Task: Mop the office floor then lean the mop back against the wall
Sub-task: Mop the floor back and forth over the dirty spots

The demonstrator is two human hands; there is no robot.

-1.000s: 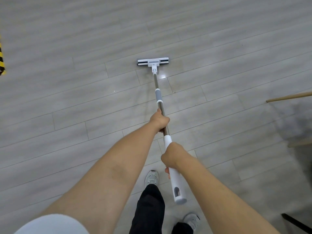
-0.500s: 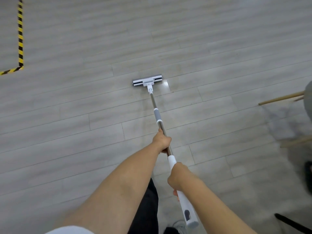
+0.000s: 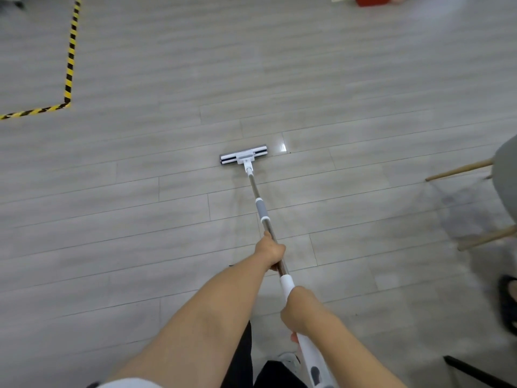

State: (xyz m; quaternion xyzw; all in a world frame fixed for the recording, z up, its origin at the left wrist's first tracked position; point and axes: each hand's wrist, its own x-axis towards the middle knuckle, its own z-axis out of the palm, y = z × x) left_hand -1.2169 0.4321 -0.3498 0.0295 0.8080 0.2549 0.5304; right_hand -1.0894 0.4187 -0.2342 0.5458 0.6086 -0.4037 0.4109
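A flat mop has its white and black head [image 3: 243, 157] lying on the pale grey plank floor [image 3: 140, 208] ahead of me. Its metal pole [image 3: 256, 191] with a grey sleeve runs back to a white handle. My left hand [image 3: 270, 252] grips the metal pole higher up. My right hand [image 3: 296, 310] grips the white handle close to my body. A small wet shine shows on the floor just right of the mop head.
Yellow and black hazard tape [image 3: 70, 60] marks a corner at the far left. A grey chair [image 3: 506, 186] with wooden legs stands at the right edge, a dark shoe [image 3: 507, 303] below it. A red object [image 3: 373, 0] lies at the top edge.
The mop head has slid back toward me and a little left across the planks. My view has tilted up, showing more of the hazard tape and the chair.
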